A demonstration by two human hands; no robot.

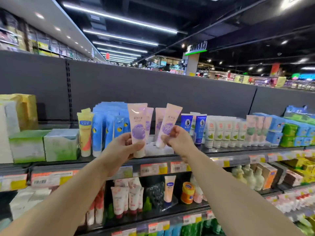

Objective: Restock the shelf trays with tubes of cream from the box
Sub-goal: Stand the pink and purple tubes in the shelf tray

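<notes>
Nearest the camera, two bare forearms reach forward and up toward the top shelf. The left hand (121, 149) holds a pale pink plastic tube with a purple round label and white cap (138, 130) upright, cap down; the grip is curled round the lower body, thumb across the front just above the cap. The right hand (178, 139) pinches a second pink tube of the same kind (167, 124) near its cap end; this tube tilts to the right at the top.

Handling: the tubes appear light and soft-walled, with a smooth, probably slippery skin. The flat crimped top is thin and bends easily. The firmest place to hold is judged to be the shoulder just above the cap, where both hands already hold. Squeezing the mid-body risks denting it.

Just beyond the hands, a clear plastic shelf tray (159, 149) stands on the dark top shelf (238, 149). Further matching pink tubes (150, 120) stand in it, behind the two held ones. Blue tubes (109, 128) stand to the left, white and green tubes (225, 132) to the right.

Limits of view: the supply box is not in frame. The tray's compartments are hidden by the hands and tubes, so free slots cannot be counted. Label text is too blurred to read. The lower shelf is partly cut off by the forearms.
</notes>
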